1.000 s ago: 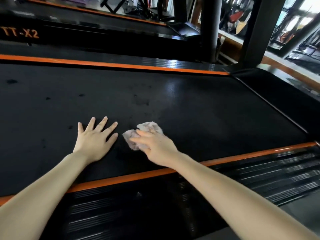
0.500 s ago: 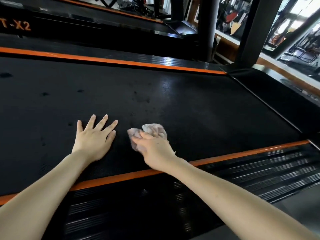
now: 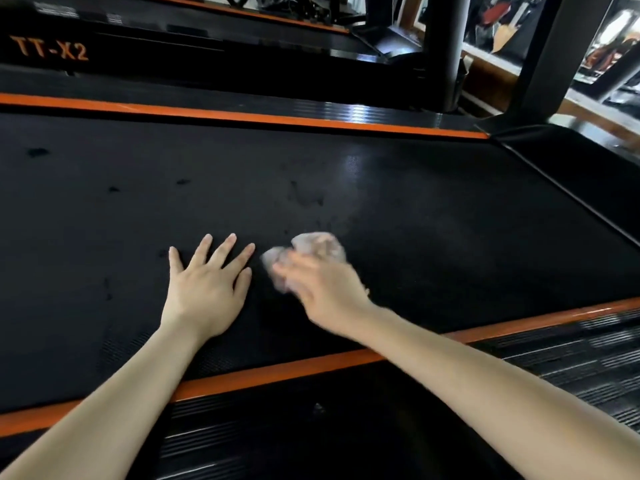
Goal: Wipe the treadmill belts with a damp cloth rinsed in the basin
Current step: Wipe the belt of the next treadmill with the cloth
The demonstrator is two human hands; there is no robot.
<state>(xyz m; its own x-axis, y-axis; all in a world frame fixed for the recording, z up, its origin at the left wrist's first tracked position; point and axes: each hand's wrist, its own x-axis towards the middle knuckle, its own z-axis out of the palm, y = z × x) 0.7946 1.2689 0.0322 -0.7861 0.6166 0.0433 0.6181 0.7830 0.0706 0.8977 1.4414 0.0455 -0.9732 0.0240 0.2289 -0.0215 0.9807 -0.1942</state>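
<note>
Belt [image 3: 398, 209] of the near treadmill was mid-wipe, so the step in hand looked like scrubbing, not rinsing; no basin in view. One cloth [image 3: 313, 245], pale and bunched, sat on the belt near its middle, under the fingertips of the right hand [image 3: 325, 289] at that hand's 12 o'clock. The right hand was motion-blurred with its fingers laid over the cloth, and I could not tell whether they curled round it or only pressed. The left hand [image 3: 204, 289] was at 9 o'clock of the right, flat on the belt, fingers spread wide, holding nothing, probably bracing. Dark spots [image 3: 112, 188] showed at 10 to 12 o'clock of the left hand, at least five. Next move likely called for carrying the cloth out to those spots with firm pressure. Count: two hands, one cloth, two orange strips [image 3: 277, 370] edging this belt, and a second treadmill [image 3: 48, 50] at 12 o'clock, marked TT-X2.
</note>
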